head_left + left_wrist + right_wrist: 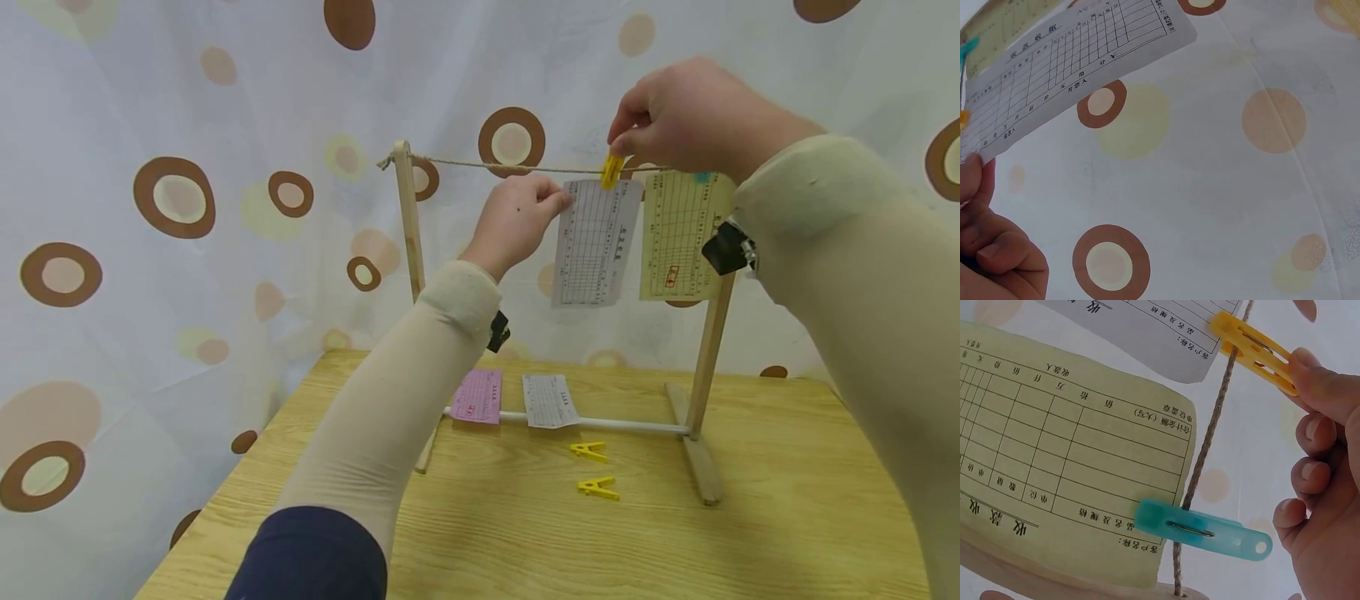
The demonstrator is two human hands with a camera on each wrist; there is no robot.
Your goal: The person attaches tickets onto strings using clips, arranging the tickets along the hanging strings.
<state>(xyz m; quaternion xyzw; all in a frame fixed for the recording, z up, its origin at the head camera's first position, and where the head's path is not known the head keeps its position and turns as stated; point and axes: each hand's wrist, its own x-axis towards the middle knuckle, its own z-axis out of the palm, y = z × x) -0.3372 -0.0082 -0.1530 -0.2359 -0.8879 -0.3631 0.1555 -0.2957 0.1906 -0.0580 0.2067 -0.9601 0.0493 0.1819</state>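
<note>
A white receipt slip [596, 246] hangs at the rope [487, 165]. My left hand [517, 218] pinches its upper left corner between thumb and finger. With thumb and index finger, my right hand [686, 117] pinches a yellow clothespin [1254, 350], whose jaws sit over the rope and the slip's top edge. Just right of it hangs a yellow-green receipt slip [678, 242], held to the rope by a teal clothespin [1200, 530]. In the left wrist view the white slip stretches out from my fingertips.
The wooden stand [410, 217] carries the rope between two posts. A pink slip [480, 396] and another white slip [550, 401] lie by its white lower bar [630, 426]. Two yellow clothespins [597, 488] lie on the wooden table [510, 533]. A dotted curtain [247, 133] hangs behind.
</note>
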